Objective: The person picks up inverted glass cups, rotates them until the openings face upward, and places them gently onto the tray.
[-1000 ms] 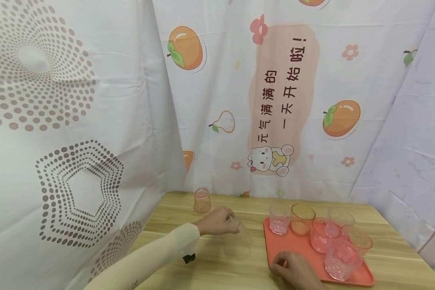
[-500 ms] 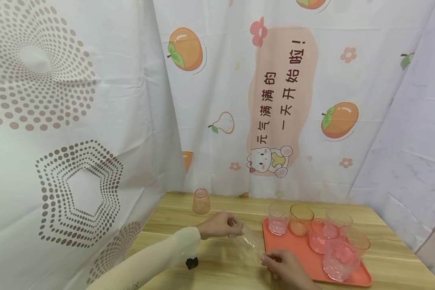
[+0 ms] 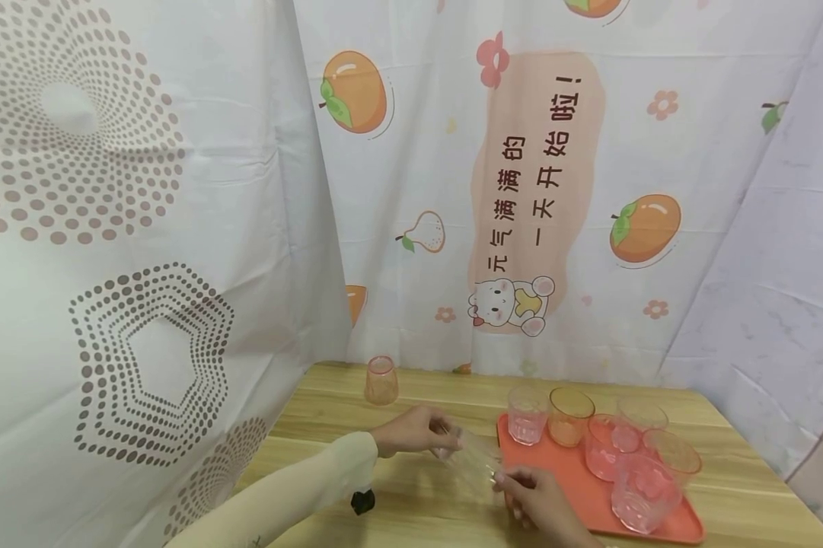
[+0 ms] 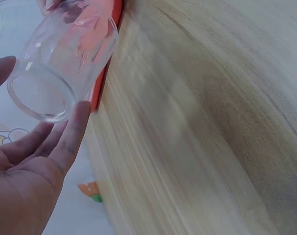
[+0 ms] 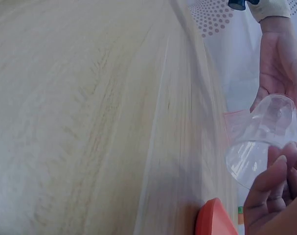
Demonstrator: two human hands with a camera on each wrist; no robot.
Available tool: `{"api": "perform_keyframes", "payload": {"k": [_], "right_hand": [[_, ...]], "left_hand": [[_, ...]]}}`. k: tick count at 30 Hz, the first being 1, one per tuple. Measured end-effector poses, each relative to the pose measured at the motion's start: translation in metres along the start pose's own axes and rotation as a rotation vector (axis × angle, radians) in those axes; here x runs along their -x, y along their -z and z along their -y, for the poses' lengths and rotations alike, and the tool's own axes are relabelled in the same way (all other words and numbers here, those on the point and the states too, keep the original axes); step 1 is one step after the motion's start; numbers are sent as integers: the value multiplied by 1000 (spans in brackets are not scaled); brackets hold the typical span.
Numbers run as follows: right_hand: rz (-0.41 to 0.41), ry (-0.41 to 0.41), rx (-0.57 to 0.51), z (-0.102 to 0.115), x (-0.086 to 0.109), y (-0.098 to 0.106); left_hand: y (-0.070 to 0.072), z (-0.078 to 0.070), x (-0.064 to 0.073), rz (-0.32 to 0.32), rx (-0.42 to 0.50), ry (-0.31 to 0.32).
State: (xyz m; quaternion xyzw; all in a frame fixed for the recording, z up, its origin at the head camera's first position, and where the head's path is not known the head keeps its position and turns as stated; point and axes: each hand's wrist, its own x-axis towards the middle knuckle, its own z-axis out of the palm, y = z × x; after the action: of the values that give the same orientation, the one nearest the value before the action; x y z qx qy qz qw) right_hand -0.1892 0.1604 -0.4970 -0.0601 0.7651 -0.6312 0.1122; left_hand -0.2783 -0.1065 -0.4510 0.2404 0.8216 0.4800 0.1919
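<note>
A clear, colourless cup (image 3: 471, 463) is held tilted in the air between my two hands, over the table by the tray's left edge. My left hand (image 3: 414, 431) grips it near the base; the left wrist view shows the thumb and fingers around the base end of the cup (image 4: 65, 63). At the rim, my right hand (image 3: 540, 502) pinches the cup (image 5: 248, 159) between thumb and fingertips, as the right wrist view shows. The cup's mouth faces toward the right hand.
An orange-red tray (image 3: 544, 464) lies right of centre, bearing several tinted cups, among them an amber cup (image 3: 571, 418) and a pink cup (image 3: 603, 447). A pinkish cup (image 3: 381, 382) stands alone at the back left, narrower end up. Behind hangs a printed curtain (image 3: 411, 167).
My right hand has moved left from the tray's edge and taken hold of the clear cup's rim. My left hand has moved slightly; the cup now tilts toward the right hand.
</note>
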Motion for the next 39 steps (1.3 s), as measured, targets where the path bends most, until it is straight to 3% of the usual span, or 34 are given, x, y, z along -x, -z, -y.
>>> {"api": "perform_keyframes", "payload": {"k": [6, 10, 13, 17, 22, 28, 35, 39], "right_hand": [[-86, -14, -51, -2, 1, 0], [-116, -17, -91, 1, 1, 0], [-147, 13, -34, 3, 3, 1], [-209, 116, 149, 7, 6, 3], [-276, 264, 356, 13, 10, 6], [-326, 458, 442, 16, 13, 11], [-347, 512, 521, 15, 11, 21], [-386, 663, 620, 14, 7, 25]], "left_hand": [[0, 4, 0, 54, 60, -13], [0, 5, 1, 57, 58, -16], [-2, 7, 0, 70, 61, -46], [-7, 11, 0, 104, 73, -70], [-12, 13, 1, 101, 67, -33], [-21, 17, 0, 55, 17, -8], [-38, 21, -4, 21, -43, -26], [-49, 20, -4, -8, -57, 3]]}}
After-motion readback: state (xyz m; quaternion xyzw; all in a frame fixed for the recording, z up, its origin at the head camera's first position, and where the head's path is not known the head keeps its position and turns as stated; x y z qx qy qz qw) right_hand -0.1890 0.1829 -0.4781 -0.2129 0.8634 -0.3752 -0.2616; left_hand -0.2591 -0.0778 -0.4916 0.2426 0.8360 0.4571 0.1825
